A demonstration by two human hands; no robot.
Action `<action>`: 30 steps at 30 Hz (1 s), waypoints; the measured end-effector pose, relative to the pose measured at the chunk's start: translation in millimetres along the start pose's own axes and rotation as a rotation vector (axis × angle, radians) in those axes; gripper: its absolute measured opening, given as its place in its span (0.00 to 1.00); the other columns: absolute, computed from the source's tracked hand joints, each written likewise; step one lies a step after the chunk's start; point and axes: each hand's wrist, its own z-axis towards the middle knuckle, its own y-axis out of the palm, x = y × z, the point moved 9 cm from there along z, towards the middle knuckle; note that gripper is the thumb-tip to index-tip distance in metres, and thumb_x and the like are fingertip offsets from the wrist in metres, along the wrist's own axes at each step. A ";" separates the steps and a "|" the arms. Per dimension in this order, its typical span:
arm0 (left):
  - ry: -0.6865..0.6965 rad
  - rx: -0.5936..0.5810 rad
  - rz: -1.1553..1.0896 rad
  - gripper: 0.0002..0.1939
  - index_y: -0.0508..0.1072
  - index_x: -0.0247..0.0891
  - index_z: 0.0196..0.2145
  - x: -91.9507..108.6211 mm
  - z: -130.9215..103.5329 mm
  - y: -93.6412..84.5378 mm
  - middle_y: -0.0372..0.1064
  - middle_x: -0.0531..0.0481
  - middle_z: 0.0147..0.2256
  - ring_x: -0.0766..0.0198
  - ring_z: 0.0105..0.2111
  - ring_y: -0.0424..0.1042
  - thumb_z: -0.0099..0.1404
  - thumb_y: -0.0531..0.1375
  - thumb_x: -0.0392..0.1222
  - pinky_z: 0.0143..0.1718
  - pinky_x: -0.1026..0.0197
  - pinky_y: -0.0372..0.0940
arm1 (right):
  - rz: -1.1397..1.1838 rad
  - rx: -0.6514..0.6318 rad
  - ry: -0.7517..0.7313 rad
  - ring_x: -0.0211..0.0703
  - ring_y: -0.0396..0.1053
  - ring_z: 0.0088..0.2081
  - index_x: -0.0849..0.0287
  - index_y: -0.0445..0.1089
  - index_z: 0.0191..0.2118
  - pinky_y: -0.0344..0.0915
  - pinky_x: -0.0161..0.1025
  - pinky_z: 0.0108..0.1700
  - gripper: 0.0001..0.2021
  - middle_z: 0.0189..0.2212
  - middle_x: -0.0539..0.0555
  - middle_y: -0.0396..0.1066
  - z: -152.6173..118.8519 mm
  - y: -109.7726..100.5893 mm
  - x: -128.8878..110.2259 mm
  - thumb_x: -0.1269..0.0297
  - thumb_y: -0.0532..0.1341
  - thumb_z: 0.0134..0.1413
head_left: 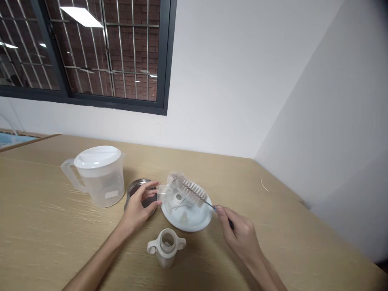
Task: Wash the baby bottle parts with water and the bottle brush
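My right hand (238, 232) is closed round the dark handle of a bottle brush (194, 191), whose white bristles slant up to the left over a pale dish (188, 224). Between the thumb and fingers of my left hand (141, 204) is a small clear plastic cup-shaped cap (164, 193), at the dish's left side. A white ring-shaped piece (178, 197) and other clear pieces lie in the dish, partly behind the brush. Nearer to me an uncovered baby bottle (166, 248) with two white handles stands upright.
A lidded clear pitcher (104, 178) with liquid in it stands at the left. Behind my left hand is a round metal tin (133, 186), partly hidden. A thin pale strip (264, 184) lies at the right. A wall and barred window (106, 52) rise behind the table.
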 end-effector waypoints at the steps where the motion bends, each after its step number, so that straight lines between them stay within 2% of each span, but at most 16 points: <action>1: 0.000 0.002 -0.003 0.27 0.67 0.43 0.55 0.3 0.0 -0.1 0.68 0.42 0.57 0.53 0.51 0.73 0.60 0.67 0.44 0.57 0.46 0.68 | 0.013 -0.017 -0.008 0.34 0.67 0.23 0.62 0.73 0.40 0.59 0.31 0.28 0.10 0.25 0.49 0.72 -0.4 2.1 -1.2 0.69 0.54 0.68; 5: -0.003 0.007 -0.017 0.26 0.68 0.42 0.54 -1.6 0.0 -0.5 0.68 0.42 0.56 0.53 0.51 0.74 0.59 0.68 0.43 0.57 0.46 0.67 | -0.018 -0.068 0.009 0.34 0.66 0.22 0.61 0.73 0.36 0.58 0.32 0.27 0.12 0.23 0.49 0.70 -1.3 8.1 0.4 0.67 0.53 0.69; 10: 0.033 0.027 -0.051 0.22 0.72 0.41 0.50 -1.5 -0.3 -2.0 0.69 0.43 0.55 0.52 0.53 0.73 0.58 0.69 0.43 0.59 0.48 0.67 | -0.048 0.030 0.032 0.33 0.67 0.21 0.62 0.74 0.38 0.59 0.31 0.27 0.11 0.23 0.49 0.71 -0.2 -2.7 3.3 0.67 0.55 0.68; 12: -0.015 0.030 -0.110 0.24 0.71 0.41 0.50 -2.7 -0.7 -1.2 0.67 0.42 0.57 0.52 0.52 0.74 0.57 0.69 0.44 0.57 0.49 0.68 | -0.027 0.049 0.015 0.33 0.68 0.22 0.62 0.73 0.40 0.61 0.31 0.28 0.10 0.25 0.49 0.73 -0.3 -5.0 1.4 0.69 0.55 0.67; 15: -0.129 0.027 -0.226 0.27 0.68 0.40 0.52 -4.3 -1.1 1.6 0.63 0.39 0.60 0.52 0.44 0.79 0.56 0.70 0.46 0.50 0.49 0.72 | 0.016 0.021 -0.027 0.34 0.70 0.24 0.62 0.73 0.41 0.62 0.31 0.29 0.08 0.28 0.51 0.75 -1.3 -2.3 -3.3 0.71 0.55 0.67; 19: -0.139 0.014 -0.375 0.31 0.65 0.39 0.50 1.6 1.6 3.1 0.61 0.37 0.61 0.52 0.42 0.80 0.52 0.73 0.43 0.50 0.49 0.71 | 0.043 -0.012 -0.061 0.34 0.70 0.24 0.62 0.72 0.42 0.62 0.31 0.29 0.08 0.27 0.51 0.74 -1.8 2.2 -7.8 0.72 0.55 0.66; 25: -0.085 0.027 -0.382 0.23 0.68 0.38 0.48 2.9 2.5 -2.4 0.65 0.39 0.56 0.53 0.41 0.79 0.59 0.69 0.46 0.45 0.51 0.73 | 0.035 -0.032 -0.066 0.34 0.69 0.23 0.62 0.72 0.41 0.61 0.31 0.28 0.08 0.26 0.50 0.74 0.7 4.2 -10.4 0.71 0.55 0.67; 30: -0.113 0.016 -0.357 0.31 0.67 0.38 0.54 -1.1 1.9 -1.0 0.64 0.38 0.59 0.56 0.44 0.78 0.56 0.71 0.45 0.48 0.56 0.71 | -0.021 0.009 -0.024 0.36 0.71 0.24 0.62 0.74 0.40 0.63 0.32 0.28 0.09 0.27 0.51 0.75 1.0 0.5 -5.1 0.69 0.55 0.67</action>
